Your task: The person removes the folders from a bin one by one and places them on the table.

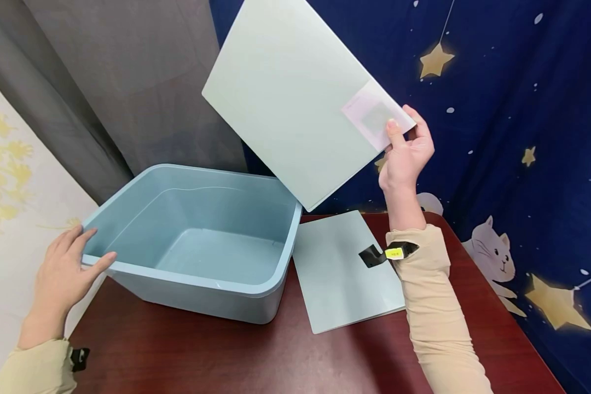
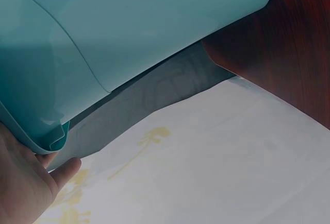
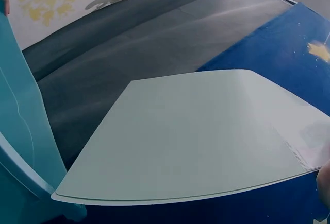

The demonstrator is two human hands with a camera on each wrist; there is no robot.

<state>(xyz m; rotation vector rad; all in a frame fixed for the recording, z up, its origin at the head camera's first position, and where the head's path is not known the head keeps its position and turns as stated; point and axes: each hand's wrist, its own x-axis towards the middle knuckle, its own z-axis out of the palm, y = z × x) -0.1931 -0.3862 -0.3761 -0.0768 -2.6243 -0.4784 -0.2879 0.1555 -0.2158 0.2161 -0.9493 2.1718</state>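
My right hand (image 1: 406, 153) pinches a pale green file folder (image 1: 285, 93) by its corner, thumb on the near face over a clear pocket with a pinkish label (image 1: 369, 112). The folder is raised and tilted, and its lowest corner overlaps the right rim of a blue plastic storage bin (image 1: 187, 276) in the head view. With fingers over the rim, my left hand (image 1: 61, 271) grips the bin's left corner; in the left wrist view the thumb (image 2: 67, 172) points away from the rim. Inside the bin, the bare bottom shows. A second pale folder (image 1: 342, 284) lies flat right of it.
The bin stands on a dark red wooden table (image 1: 202, 355). Behind hang a grey curtain (image 1: 128, 82) and a navy curtain (image 1: 497, 164) with stars and a cat. White patterned cloth (image 1: 24, 175) is at the left. A black wrist camera (image 1: 372, 255) overlaps the lying folder.
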